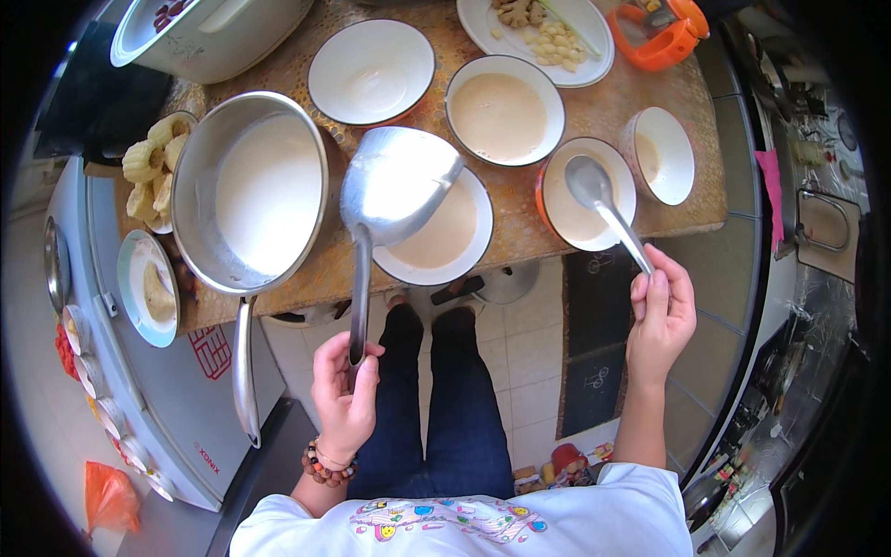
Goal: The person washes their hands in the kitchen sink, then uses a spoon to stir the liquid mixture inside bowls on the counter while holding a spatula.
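My left hand [346, 400] grips the handle of a large metal ladle [400, 184], its bowl raised over a white bowl [480, 240] of creamy liquid and hiding part of it. In my right hand [660, 313] is a metal spoon [592, 182], its head above or touching the liquid in an orange-sided bowl [557, 221]; which of the two I cannot tell. A metal saucepan [191, 202] with white liquid stands left of the ladle, handle towards me. Farther back are another filled bowl [505, 115] and a bowl [372, 66] with slight residue. A small tilted-looking bowl [674, 153] holds some liquid at right.
Corn pieces [150, 163] and a plate [125, 278] with a pale food piece lie left of the saucepan. A plate [480, 31] with ginger and garlic, an orange-handled object [654, 56] and a large white pot [223, 45] stand behind. The table's front edge [529, 256] is near.
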Demonstrator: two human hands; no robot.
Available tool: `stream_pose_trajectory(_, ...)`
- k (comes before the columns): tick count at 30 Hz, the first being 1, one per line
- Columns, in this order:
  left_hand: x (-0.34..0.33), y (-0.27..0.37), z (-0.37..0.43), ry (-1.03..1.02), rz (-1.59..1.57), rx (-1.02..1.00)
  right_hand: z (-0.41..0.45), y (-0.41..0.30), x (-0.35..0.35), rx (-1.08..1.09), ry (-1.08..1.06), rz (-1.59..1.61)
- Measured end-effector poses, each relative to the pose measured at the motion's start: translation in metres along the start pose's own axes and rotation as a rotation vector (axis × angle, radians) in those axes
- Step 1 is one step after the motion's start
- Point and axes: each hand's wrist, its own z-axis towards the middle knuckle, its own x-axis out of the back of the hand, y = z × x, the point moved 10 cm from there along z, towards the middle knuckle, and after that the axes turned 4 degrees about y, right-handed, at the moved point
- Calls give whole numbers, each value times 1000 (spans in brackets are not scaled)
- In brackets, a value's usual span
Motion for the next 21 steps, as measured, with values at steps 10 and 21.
stream_pose_trajectory(10,-3,3,1,-17,-18,4,-68,20,-100,-423,-240,456)
stream_pose_trajectory(21,3,3,4,-54,17,-41,-85,20,-120,-509,31,582)
